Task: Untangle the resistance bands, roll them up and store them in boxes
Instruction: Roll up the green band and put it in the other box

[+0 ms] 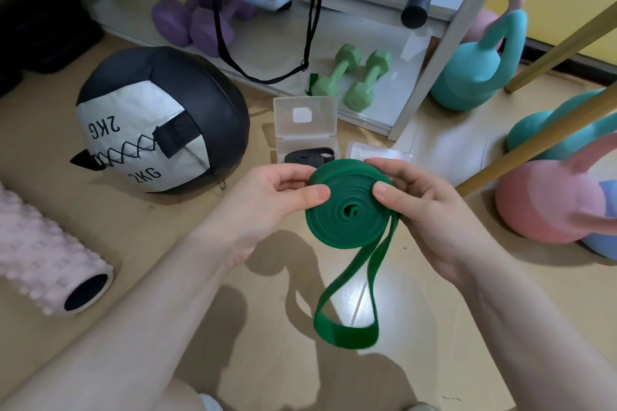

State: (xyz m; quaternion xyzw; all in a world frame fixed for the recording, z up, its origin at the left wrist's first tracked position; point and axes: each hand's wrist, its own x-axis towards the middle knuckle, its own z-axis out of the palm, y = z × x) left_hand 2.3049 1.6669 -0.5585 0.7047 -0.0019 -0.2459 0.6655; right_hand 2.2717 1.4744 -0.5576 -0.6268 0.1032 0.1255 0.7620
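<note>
A green resistance band (347, 210) is wound into a flat coil held above the floor, with a loose loop of it hanging down towards me. My left hand (270, 207) pinches the coil's left edge and my right hand (424, 210) grips its right edge. Behind the coil on the floor stands a clear plastic box (305, 123) with its lid up, and a rolled black band (309, 156) lies inside it. A second clear box (377, 154) lies to the right of it, partly hidden by my right fingers.
A black and white 2 kg medicine ball (160, 123) sits at the left, a pink foam roller (50, 264) nearer left. Green dumbbells (350, 80) and purple dumbbells (197, 20) lie on a white shelf. Teal kettlebells (474, 70) and a pink kettlebell (547, 203) stand at the right beside wooden poles (547, 140).
</note>
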